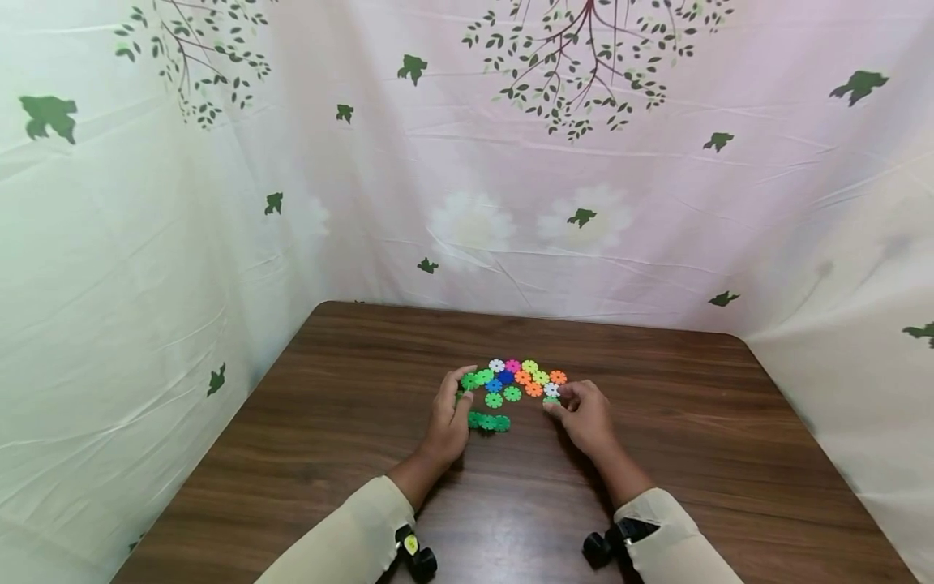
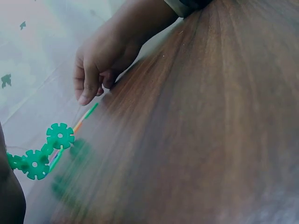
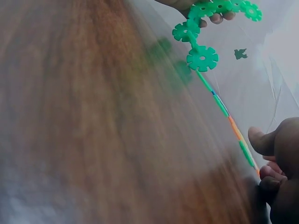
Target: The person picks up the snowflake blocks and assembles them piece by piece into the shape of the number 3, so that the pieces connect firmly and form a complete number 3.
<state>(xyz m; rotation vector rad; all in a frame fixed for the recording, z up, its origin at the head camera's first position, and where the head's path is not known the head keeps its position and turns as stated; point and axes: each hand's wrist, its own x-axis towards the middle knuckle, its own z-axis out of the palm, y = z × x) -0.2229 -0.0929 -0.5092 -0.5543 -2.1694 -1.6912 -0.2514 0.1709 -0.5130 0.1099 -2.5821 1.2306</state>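
Note:
My left hand (image 1: 447, 422) holds a chain of green flower-shaped notched discs (image 2: 35, 164). Part of that chain (image 1: 490, 422) sticks out to the right of the thumb, and the palm hides the rest. Between the hands lies a flat group of similar discs in several colours, with blue (image 1: 506, 377), pink (image 1: 513, 366) and orange (image 1: 534, 389) among them. My right hand (image 1: 589, 418) is at the group's right edge, fingertips by a white disc (image 1: 551, 390) and a green disc (image 1: 550, 401). In the right wrist view its thumb (image 3: 261, 141) stays apart from the discs.
A brown wooden table (image 1: 328, 373) with rounded far corners carries the discs. Pale cloth (image 1: 511, 162) printed with leaves and branches hangs behind it and along both sides. Dark wrist cameras (image 1: 417, 560) are strapped over the light sleeves (image 1: 350, 531).

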